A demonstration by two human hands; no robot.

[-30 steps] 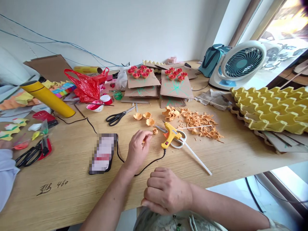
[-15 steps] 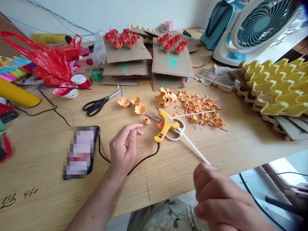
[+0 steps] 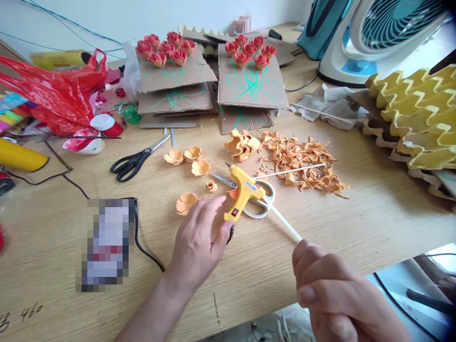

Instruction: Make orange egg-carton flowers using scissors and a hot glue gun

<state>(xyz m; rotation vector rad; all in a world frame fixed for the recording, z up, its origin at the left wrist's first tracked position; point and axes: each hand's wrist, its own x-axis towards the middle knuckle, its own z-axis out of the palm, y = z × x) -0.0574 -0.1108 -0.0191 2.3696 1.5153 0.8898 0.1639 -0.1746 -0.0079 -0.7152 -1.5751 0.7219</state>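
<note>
My left hand (image 3: 197, 242) is open, thumb and fingers apart. Its thumb is at the lower end of the yellow glue gun's handle (image 3: 242, 192), not closed round it. The gun rests across white-handled scissors (image 3: 257, 213). From its back a white glue stick (image 3: 283, 219) runs toward my right hand (image 3: 338, 285), which is a closed fist; the stick's far end is hidden there, so whether the fist grips it is unclear. Beside my left fingertips sits an orange petal cup (image 3: 186, 203). Beyond are a small rolled bud (image 3: 211, 185) and three more orange cups (image 3: 200, 167).
Orange scraps (image 3: 299, 161) lie heaped at right, beside stacked orange egg-carton pieces (image 3: 242, 145). Black scissors (image 3: 131, 164) and a phone (image 3: 107, 242) are at left. Red flowers (image 3: 249, 47) stand on cardboard (image 3: 252, 90) behind. Yellow egg trays (image 3: 416, 114) and a fan (image 3: 356, 52) occupy the right.
My left hand has moved right toward the glue gun's handle and its fingers have spread. An orange petal cup now shows beside it. My right fist stays at the glue stick's end.
</note>
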